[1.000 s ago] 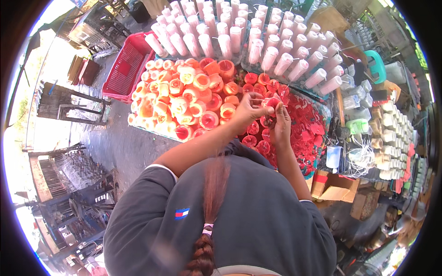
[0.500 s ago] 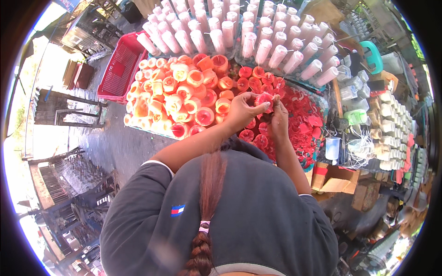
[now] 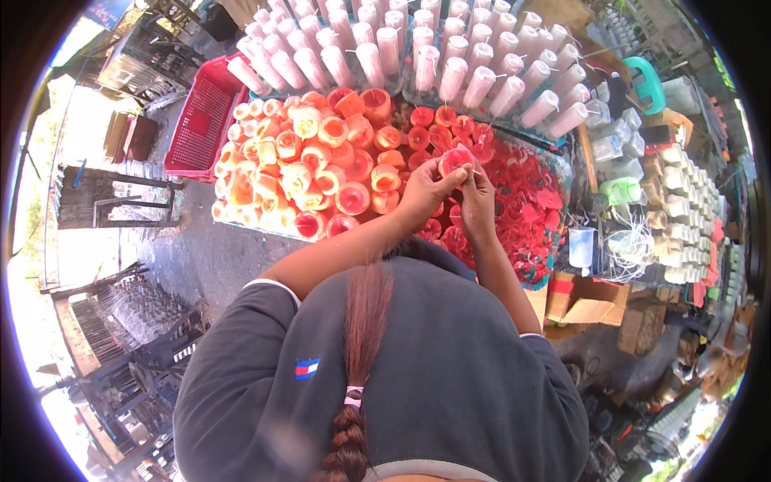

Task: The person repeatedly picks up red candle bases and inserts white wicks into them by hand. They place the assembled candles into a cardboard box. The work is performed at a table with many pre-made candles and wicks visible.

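A small round red candle (image 3: 455,158) is between my two hands, its flat reddish top turned up toward me. My left hand (image 3: 423,193) grips its near left side, the thumb bent over the front edge. My right hand (image 3: 479,207) pinches the right side, fingers curled together close to the left thumb. The fingertips beneath the candle are hidden. Just beyond my hands, several red candles with wicks (image 3: 441,136) stand close together. To their right lies a heap of red wax scraps (image 3: 536,197). On the left, orange flower-shaped wax cups (image 3: 305,178) are piled.
Rows of pale pink pillar candles (image 3: 480,85) stand across the far side. A red plastic crate (image 3: 201,120) is at far left. On the right are a translucent cup (image 3: 581,247), tangled white string (image 3: 629,251), stacked pale moulds (image 3: 683,217) and an opened cardboard box (image 3: 590,304).
The candle has been tilted so its flat top shows more, and it sits slightly farther from my body. My right fingers have closed in nearer to my left thumb.
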`<state>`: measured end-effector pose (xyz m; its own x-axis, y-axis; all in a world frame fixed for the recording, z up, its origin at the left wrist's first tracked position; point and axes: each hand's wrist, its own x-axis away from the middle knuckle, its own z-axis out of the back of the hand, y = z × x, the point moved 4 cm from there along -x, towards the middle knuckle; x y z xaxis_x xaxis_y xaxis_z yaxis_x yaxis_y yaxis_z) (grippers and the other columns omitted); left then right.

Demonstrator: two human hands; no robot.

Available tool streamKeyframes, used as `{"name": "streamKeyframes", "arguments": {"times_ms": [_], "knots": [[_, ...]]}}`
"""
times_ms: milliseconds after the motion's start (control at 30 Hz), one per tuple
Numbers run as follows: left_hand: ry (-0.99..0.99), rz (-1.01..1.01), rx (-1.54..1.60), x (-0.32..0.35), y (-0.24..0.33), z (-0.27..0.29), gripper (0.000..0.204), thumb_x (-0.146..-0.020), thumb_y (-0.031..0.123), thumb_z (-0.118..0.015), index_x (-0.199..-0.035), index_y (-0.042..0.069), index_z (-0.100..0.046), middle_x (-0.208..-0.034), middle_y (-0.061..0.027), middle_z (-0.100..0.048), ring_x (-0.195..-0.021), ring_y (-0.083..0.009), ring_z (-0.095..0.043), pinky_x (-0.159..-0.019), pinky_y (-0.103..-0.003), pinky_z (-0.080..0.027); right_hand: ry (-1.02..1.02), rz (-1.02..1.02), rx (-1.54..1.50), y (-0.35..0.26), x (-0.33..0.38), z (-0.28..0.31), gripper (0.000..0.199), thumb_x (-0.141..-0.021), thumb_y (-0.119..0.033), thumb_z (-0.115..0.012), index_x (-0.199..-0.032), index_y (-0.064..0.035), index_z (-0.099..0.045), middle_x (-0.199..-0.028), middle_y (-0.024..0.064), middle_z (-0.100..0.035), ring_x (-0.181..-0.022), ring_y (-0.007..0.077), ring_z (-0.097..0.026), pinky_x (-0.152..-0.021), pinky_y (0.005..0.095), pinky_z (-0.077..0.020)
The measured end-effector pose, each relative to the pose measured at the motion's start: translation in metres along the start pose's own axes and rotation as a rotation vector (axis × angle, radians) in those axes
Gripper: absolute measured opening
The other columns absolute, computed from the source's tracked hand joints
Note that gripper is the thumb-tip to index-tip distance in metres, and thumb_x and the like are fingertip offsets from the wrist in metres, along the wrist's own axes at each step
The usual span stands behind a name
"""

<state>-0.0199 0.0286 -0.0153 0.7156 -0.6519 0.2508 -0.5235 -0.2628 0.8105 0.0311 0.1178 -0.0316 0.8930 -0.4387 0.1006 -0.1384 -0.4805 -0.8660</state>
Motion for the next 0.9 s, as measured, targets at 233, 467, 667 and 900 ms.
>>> {"name": "streamKeyframes", "arguments": {"times_ms": [233, 467, 667, 900], "knots": [[-0.06, 0.088, -0.088, -0.002, 0.014, 0.012, 0.032, -0.086, 0.027, -0.066, -0.101, -0.001, -0.064, -0.092, -0.0047, -0.066, -0.083, -0.0098, -0.062, -0.076, -0.025, -0.05, -0.128, -0.095, -0.064, -0.019, 0.006, -0.002, 0.038, -0.094, -0.019, -0.055, -0.128, -0.0031, -0.051, -0.107, 0.001, -0.058, -0.094, 0.0089, -0.056, -0.085, 0.0244, -0.0467], [-0.066, 0.139, 0.068, -0.001, 0.021, 0.005, 0.033, -0.087, 0.025, -0.064, -0.105, -0.002, -0.062, -0.097, -0.007, -0.065, -0.087, -0.0144, -0.063, -0.08, -0.028, -0.052, -0.048, 0.048, 0.151, -0.026, 0.005, -0.001, 0.029, -0.093, -0.011, -0.055, -0.121, -0.0017, -0.058, -0.099, -0.0025, -0.054, -0.091, 0.0065, -0.054, -0.082, 0.0215, -0.0461], [-0.067, 0.188, 0.024, 0.001, 0.019, 0.007, 0.033, -0.086, 0.024, -0.065, -0.106, -0.002, -0.061, -0.099, -0.0075, -0.064, -0.088, -0.0166, -0.064, -0.084, -0.03, -0.053, 0.013, 0.158, 0.297, -0.027, 0.005, 0.003, 0.024, -0.093, -0.007, -0.054, -0.115, -0.0015, -0.062, -0.093, -0.0021, -0.054, -0.085, 0.0051, -0.053, -0.074, 0.0193, -0.0446], [-0.077, 0.329, 0.057, 0.007, 0.024, 0.014, 0.037, -0.086, 0.026, -0.065, -0.108, -0.004, -0.059, -0.1, -0.0146, -0.064, -0.094, -0.0223, -0.065, -0.085, -0.035, -0.053, 0.03, 0.441, 0.898, -0.052, 0.01, -0.007, 0.012, -0.086, -0.006, -0.059, -0.092, 0.0013, -0.066, -0.074, 0.0133, -0.063, -0.069, 0.024, -0.062, -0.065, 0.0293, -0.0479]]}}
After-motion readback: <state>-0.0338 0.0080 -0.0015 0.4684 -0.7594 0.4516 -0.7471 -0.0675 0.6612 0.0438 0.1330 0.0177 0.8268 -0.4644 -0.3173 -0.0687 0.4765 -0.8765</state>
